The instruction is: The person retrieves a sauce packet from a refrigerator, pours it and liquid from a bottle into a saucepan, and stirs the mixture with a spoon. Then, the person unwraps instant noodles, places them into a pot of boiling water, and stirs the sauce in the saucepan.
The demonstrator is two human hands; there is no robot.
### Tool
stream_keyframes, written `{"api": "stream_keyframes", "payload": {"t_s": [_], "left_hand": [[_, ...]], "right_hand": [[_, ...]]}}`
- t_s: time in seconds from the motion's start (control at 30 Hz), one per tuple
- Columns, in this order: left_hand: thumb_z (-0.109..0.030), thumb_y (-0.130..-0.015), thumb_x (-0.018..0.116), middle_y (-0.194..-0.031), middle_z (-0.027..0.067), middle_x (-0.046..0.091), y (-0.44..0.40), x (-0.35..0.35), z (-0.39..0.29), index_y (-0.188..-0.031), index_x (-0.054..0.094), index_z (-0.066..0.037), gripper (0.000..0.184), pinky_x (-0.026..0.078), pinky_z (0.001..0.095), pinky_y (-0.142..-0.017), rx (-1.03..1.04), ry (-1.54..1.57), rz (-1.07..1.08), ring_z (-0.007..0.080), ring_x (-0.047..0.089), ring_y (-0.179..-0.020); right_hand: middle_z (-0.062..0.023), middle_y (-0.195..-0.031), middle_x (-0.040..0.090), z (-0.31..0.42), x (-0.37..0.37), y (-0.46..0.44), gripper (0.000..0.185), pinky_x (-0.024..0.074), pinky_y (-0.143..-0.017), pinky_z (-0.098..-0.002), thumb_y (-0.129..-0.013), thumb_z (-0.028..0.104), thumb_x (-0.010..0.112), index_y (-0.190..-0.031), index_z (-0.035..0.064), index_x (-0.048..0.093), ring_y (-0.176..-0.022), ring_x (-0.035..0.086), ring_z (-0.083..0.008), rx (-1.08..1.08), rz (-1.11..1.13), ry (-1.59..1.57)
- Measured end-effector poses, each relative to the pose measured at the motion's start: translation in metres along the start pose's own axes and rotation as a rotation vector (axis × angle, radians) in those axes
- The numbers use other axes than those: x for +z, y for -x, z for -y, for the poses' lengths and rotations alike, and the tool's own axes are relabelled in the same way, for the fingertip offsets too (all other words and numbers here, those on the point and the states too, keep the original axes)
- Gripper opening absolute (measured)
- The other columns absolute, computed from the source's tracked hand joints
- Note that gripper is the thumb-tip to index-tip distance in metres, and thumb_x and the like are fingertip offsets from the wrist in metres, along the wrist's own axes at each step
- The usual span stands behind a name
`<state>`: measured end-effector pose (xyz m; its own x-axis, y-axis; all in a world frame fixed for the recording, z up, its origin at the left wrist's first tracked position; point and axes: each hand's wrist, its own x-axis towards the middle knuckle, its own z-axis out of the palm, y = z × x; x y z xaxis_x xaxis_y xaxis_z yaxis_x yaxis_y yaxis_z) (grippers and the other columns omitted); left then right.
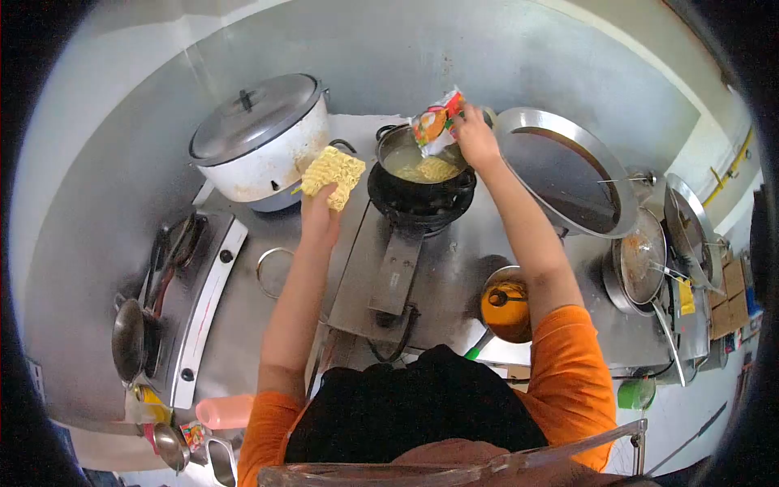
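My left hand (323, 213) is closed on a block of dry instant noodles (333, 175), held up left of the pot. In my right hand (475, 136) is a colourful instant noodle packet (436, 122), tilted over the pot's back right side. Beneath it the dark pot (398, 169) sits on a black burner (422, 207). Pale liquid fills the pot, and another noodle block (438, 169) lies in it. My fingers partly hide the packet's upper edge.
A large lidded white pot (268, 166) stands at the left. At the right is a wide metal pan of dark liquid (560, 174), with strainers (643, 252) beyond it. A saucepan of orange liquid (505, 304) sits near my right forearm. Blackened pans (130, 341) lie far left.
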<state>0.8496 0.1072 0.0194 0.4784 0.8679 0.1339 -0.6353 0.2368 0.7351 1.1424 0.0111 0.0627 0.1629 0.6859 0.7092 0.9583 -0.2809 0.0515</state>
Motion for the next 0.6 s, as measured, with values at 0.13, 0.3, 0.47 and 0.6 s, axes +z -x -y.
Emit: {"api": "stream_keyframes", "payload": {"t_s": [0.13,0.3,0.47,0.6], "left_hand": [[-0.001,-0.068,0.058,-0.097,0.0134,0.053,-0.04,0.044,0.022,-0.101,0.051,0.0,0.034,0.041,0.0333,-0.08,0.307,-0.901,0.045,0.0259,0.051,-0.094],[-0.002,-0.06,0.061,-0.086,0.0176,0.054,-0.103,0.079,0.063,-0.089,0.058,0.0,0.03,0.041,0.0363,-0.079,0.747,-1.418,0.405,0.032,0.051,-0.088],[-0.001,-0.065,0.055,-0.093,0.0131,0.057,-0.14,0.094,0.094,-0.099,0.057,-0.006,0.034,0.04,0.0377,-0.082,0.402,-1.704,0.736,0.029,0.052,-0.092],[-0.007,-0.072,0.05,-0.098,0.0089,0.056,-0.14,0.103,0.109,-0.1,0.056,-0.008,0.028,0.038,0.0435,-0.082,0.496,-2.192,0.432,0.0245,0.051,-0.096]], "right_hand": [[-0.0203,-0.109,0.046,-0.018,-0.011,0.018,0.038,0.0391,-0.086,-0.0367,-0.061,0.012,0.068,-0.096,-0.0002,0.058,-0.1,0.046,-0.0341,0.364,-0.332,-0.228],[-0.0195,-0.107,0.048,-0.011,-0.051,0.052,0.036,0.0409,-0.083,-0.0351,-0.062,0.016,0.07,-0.095,0.0037,0.061,-0.097,0.049,-0.0313,0.476,-0.465,-0.46],[-0.0174,-0.108,0.047,-0.011,-0.08,0.076,0.037,0.0409,-0.083,-0.0356,-0.064,0.016,0.071,-0.097,0.0034,0.06,-0.099,0.049,-0.0299,0.454,-0.408,-0.461],[-0.0162,-0.108,0.047,-0.014,-0.089,0.083,0.033,0.0427,-0.08,-0.033,-0.067,0.015,0.069,-0.096,0.0031,0.06,-0.098,0.05,-0.0269,0.441,-0.414,-0.509]]}}
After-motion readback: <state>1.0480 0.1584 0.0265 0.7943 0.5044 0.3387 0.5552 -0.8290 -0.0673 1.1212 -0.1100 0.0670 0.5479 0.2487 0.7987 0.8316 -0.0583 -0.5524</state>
